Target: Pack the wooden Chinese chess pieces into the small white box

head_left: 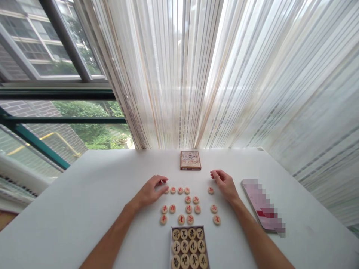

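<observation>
My left hand (153,190) is over the left end of a row of round wooden Chinese chess pieces with red characters. Its thumb is at the end piece (167,190), partly covering it; I cannot tell if they touch. The thumb and fingers are apart. My right hand (223,183) is just above and right of a single red piece (211,190), its fingers loosely curled with nothing visible in them. More red pieces (188,209) lie in loose rows between my forearms. Nearest me, an open tray (171,244) holds rows of black-character pieces (184,246).
A flat printed box lid (190,160) lies near the far edge of the white table (112,172). On the right, beside my right forearm, is a pink, partly pixelated flat object (260,209). Striped curtains (174,93) hang behind the table, with a window (61,86) on the left.
</observation>
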